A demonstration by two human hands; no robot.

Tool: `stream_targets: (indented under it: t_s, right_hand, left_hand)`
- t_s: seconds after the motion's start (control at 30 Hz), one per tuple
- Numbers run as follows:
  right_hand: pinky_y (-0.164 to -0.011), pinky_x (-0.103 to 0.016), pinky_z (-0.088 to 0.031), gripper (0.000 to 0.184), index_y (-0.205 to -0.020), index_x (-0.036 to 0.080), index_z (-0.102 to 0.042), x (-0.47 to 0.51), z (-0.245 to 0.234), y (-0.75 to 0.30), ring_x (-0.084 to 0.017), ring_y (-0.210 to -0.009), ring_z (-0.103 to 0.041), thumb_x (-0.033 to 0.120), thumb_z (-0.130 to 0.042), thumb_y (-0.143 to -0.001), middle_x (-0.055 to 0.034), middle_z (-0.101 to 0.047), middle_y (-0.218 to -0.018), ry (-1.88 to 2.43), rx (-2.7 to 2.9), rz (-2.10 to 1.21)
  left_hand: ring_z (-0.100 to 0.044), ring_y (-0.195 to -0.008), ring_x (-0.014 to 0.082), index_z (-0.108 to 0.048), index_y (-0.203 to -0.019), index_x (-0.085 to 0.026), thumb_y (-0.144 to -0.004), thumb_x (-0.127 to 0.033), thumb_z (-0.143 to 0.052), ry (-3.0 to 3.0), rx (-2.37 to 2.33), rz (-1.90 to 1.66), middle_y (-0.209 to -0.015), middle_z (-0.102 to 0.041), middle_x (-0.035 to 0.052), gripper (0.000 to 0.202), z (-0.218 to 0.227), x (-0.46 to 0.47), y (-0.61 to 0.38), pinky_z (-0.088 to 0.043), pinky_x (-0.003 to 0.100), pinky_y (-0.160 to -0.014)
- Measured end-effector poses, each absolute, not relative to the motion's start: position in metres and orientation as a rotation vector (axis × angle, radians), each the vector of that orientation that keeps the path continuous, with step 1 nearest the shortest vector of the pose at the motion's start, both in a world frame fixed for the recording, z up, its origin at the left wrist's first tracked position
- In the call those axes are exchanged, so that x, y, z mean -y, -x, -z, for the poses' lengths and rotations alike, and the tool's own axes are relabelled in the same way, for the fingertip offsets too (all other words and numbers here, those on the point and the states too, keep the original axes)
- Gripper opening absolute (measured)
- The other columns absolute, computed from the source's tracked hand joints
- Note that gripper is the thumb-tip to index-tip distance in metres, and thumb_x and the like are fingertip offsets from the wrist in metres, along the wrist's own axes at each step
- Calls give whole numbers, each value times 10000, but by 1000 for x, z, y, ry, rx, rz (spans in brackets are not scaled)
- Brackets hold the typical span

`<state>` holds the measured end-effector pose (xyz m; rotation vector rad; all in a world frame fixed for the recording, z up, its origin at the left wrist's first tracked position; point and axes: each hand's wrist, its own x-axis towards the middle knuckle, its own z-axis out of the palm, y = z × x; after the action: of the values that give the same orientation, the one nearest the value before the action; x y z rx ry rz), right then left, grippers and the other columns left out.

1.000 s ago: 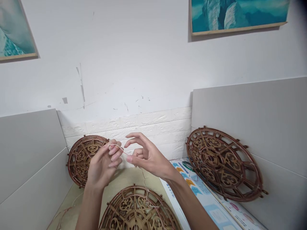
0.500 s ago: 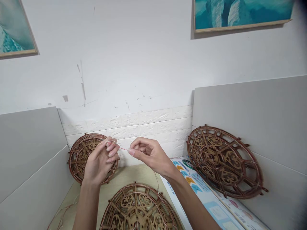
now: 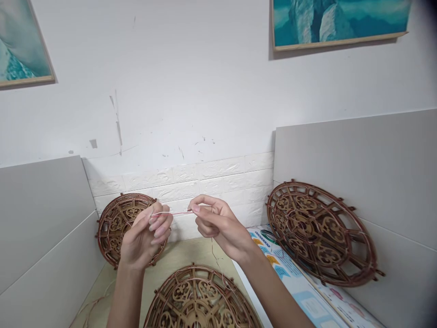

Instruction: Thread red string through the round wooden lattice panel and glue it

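Note:
Above a brown round openwork frame [image 3: 186, 315], both hands are raised in front of the white brick-patterned wall. My left hand [image 3: 141, 241] pinches thin wires between thumb and forefinger: a short white wire [image 3: 161, 212] curves over its fingers beside a red wire [image 3: 180, 213]. That red wire runs nearly level across the gap to my right hand [image 3: 221, 225], whose thumb and forefinger are closed on it. Below the right hand hangs a thin reddish wire [image 3: 213, 253], reaching down toward the frame.
A second openwork frame [image 3: 116, 223] leans at the back left, and a third [image 3: 310, 230] rests against the right grey panel [image 3: 355, 159]. Another grey panel [image 3: 41, 218] stands at left. Loose wires [image 3: 92, 307] lie lower left; a printed sheet [image 3: 290, 273] covers the right side.
My right hand has drawn slightly right and turned, and a longer stretch of red wire shows between the hands. The left hand stays almost in place.

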<state>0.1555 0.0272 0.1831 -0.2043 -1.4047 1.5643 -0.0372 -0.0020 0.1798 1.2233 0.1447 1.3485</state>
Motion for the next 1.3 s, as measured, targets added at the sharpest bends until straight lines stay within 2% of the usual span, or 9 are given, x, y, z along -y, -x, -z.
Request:
stream_targets:
  t_s: [0.13,0.43,0.63,0.8,0.9,0.97,1.1,1.2,1.3]
  right_hand:
    - [-454,-236,-107,496,-800,160,-565,-26,-185,-156,-26,-442,-168,520,-888,-688,123,-295,-491,215,1400,-1564]
    - [-468,-224,-147,515,-792,153,-556,-27,-184,-155,-30,-485,-195,575,-844,-730,106,-327,-537,230,1488,-1450]
    - [-465,-226,-165,486,-823,155,-560,-27,-185,-157,-42,-493,-216,565,-816,-771,100,-337,-543,215,1571,-1396]
    - [-462,-227,-159,481,-826,157,-556,-26,-186,-158,-40,-486,-213,567,-804,-784,100,-342,-549,198,1556,-1399]
    - [-466,-231,-154,481,-828,148,-571,-26,-186,-160,-41,-492,-226,564,-807,-782,93,-355,-547,234,1588,-1353]
    - [-467,-228,-156,487,-823,145,-571,-26,-186,-161,-38,-494,-223,564,-815,-775,96,-349,-543,239,1572,-1363]
    - [-463,-219,-160,487,-826,148,-566,-26,-186,-160,-26,-464,-224,537,-848,-744,107,-350,-525,197,1475,-1477]
    - [-457,-217,-166,479,-835,146,-574,-27,-184,-158,-18,-441,-262,500,-874,-716,90,-433,-542,184,1459,-1547]
    - [-456,-216,-182,474,-835,137,-590,-28,-184,-156,-18,-450,-326,485,-883,-703,35,-569,-627,200,1464,-1551]
  left_hand:
    - [-267,-560,66,-480,-710,-130,-869,-245,-762,-1241,-127,-1338,-655,-254,-40,343,-179,2,38,-402,99,-484]
    - [-293,-540,49,-486,-726,-128,-867,-190,-756,-1201,-56,-1361,-656,-252,-49,310,-179,-1,36,-437,74,-490]
    - [-430,-574,47,-570,-797,-110,-905,-108,-683,-1156,90,-1317,-678,-327,-39,157,-178,-2,38,-509,106,-548]
    - [-516,-626,63,-604,-810,-99,-921,-102,-660,-1144,141,-1296,-695,-398,-21,124,-178,-1,37,-539,138,-572]
    - [-526,-650,71,-615,-795,-107,-933,-154,-673,-1157,64,-1358,-712,-431,-7,157,-178,-3,35,-513,133,-544]
    - [-517,-665,81,-623,-786,-118,-939,-257,-705,-1183,-80,-1427,-725,-451,0,222,-178,-7,34,-499,142,-536]
    - [-503,-727,104,-642,-829,-139,-838,-429,-816,-1287,-444,-1542,-827,-509,25,338,-174,-19,29,-455,152,-525]
    - [-490,-739,102,-666,-918,-146,-868,-451,-786,-1488,-631,-1490,-901,-533,50,331,-168,-25,23,-436,149,-542]
    - [-483,-718,104,-664,-955,-170,-916,-505,-717,-1578,-526,-1392,-898,-526,49,341,-162,-24,17,-432,166,-542]
